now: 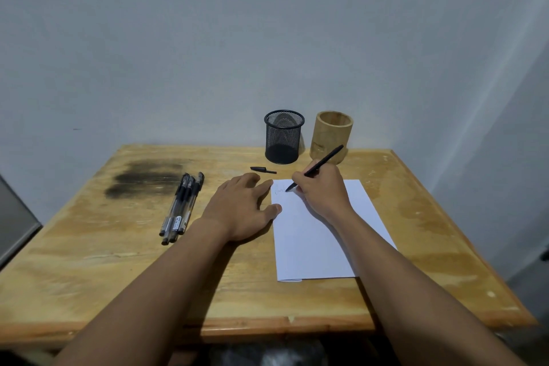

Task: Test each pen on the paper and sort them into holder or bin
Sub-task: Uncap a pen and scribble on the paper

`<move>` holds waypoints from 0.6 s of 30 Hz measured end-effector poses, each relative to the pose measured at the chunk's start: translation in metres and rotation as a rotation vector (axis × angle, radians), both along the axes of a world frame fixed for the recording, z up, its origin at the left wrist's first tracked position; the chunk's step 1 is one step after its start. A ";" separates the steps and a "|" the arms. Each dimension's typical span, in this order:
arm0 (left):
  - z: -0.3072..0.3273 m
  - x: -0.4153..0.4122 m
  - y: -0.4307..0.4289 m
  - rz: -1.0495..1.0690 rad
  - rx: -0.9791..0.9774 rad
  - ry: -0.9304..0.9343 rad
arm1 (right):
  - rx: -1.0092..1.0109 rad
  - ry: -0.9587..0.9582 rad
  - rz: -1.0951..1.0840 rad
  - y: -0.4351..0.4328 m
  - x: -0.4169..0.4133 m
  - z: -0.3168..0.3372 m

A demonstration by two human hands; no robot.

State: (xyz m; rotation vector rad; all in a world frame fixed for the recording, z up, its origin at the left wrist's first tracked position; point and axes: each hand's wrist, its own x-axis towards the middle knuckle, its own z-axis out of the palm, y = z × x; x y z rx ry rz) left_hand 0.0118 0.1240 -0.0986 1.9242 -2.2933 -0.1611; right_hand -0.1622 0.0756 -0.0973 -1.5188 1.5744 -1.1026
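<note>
My right hand (322,190) grips a black pen (323,162), its tip touching the top left of the white paper (315,246), where a short scribble shows. My left hand (242,208) lies flat, fingers spread, on the table at the paper's left edge, thumb touching the sheet. The pen's black cap (263,170) lies on the table just beyond my left hand. Several capped pens (181,208) lie bunched together to the left. A black mesh cup (283,137) and a wooden cup (331,137) stand side by side at the table's back edge.
The wooden table (118,261) has a dark scorch stain (145,177) at its back left. A grey wall rises right behind the cups. A grey object (15,217) stands off the table's left side.
</note>
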 end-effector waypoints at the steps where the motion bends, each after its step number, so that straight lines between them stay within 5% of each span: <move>1: -0.001 0.001 0.000 -0.001 -0.006 0.004 | 0.004 0.011 0.003 0.000 0.000 0.000; 14: 0.007 -0.001 -0.007 0.019 -0.015 0.050 | -0.030 -0.194 -0.015 -0.002 -0.001 0.007; 18: 0.015 0.004 -0.019 0.142 -0.145 0.314 | -0.033 -0.278 -0.007 -0.006 -0.005 0.009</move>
